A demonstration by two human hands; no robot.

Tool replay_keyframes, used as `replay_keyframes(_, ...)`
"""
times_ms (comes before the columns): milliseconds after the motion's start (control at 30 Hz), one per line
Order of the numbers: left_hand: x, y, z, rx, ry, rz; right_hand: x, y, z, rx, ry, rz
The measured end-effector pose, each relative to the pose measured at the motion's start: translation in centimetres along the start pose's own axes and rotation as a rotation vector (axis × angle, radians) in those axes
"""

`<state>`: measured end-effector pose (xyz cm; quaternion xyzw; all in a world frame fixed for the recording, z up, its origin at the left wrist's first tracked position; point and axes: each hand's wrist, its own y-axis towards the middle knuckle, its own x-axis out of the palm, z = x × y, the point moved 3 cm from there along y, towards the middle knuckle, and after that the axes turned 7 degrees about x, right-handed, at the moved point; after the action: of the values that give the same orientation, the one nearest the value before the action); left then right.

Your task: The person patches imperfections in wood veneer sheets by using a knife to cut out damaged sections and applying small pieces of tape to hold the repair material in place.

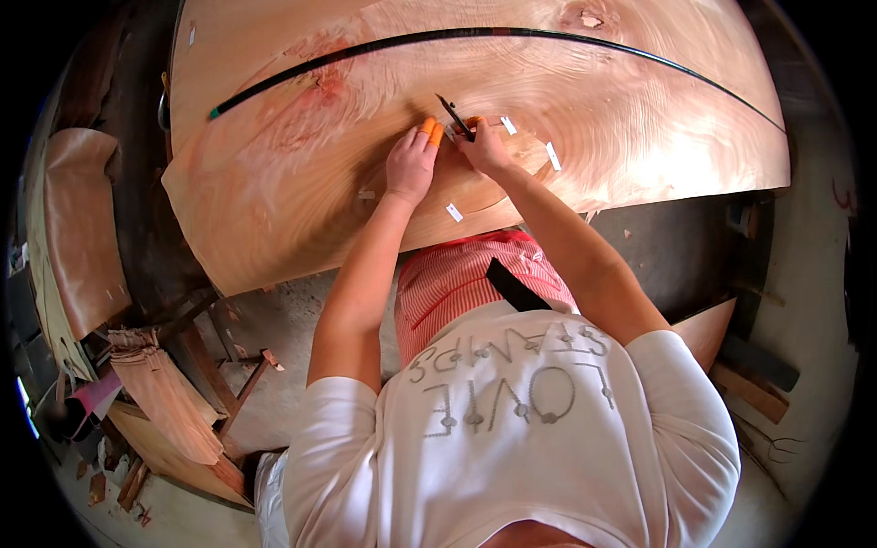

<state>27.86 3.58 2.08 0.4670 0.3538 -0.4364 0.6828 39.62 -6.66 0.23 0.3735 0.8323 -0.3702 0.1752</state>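
Note:
A broad sheet of wood veneer with swirling grain covers the work surface in front of me. My left hand rests on it, orange covers on two of its outstretched fingers. Close beside it, my right hand grips a slim black cutter knife, whose narrow end points away and to the left. Orange also shows on a finger of the right hand. Small white tape strips lie on the veneer around my hands, one of them nearer to me. The spot between my fingertips is partly hidden.
A long, thin black rod lies curved across the veneer beyond my hands. At the left, a curled veneer piece hangs over a stack. Torn veneer scraps and wooden boards are at lower left. A wood block sits at right.

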Motion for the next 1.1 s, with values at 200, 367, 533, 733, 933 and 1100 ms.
replay_keyframes(200,0.5,0.0,0.7,0.150,0.106,-0.050,-0.9,-1.3,-1.1,-0.005,0.110,-0.064)
replay_keyframes(367,-0.2,-0.3,0.3,0.208,0.078,-0.099,-3.0,-3.1,5.2,-0.025,0.117,0.021)
replay_keyframes(533,-2.1,0.3,1.9,0.284,0.023,-0.308,-9.1,-11.6,12.7,0.220,0.342,0.005)
replay_keyframes(733,-3.8,0.6,0.3,0.197,-0.505,-0.285,-15.8,-19.0,19.7,0.212,-0.016,0.283)
replay_keyframes(933,-5.3,0.2,2.7,-0.109,-0.338,-0.144,-25.4,-18.9,22.0,-0.018,-0.478,0.398)
replay_keyframes(1100,-3.4,5.2,9.8,-0.201,-0.208,-0.177,-35.4,-11.6,27.6,0.148,-0.486,0.572)
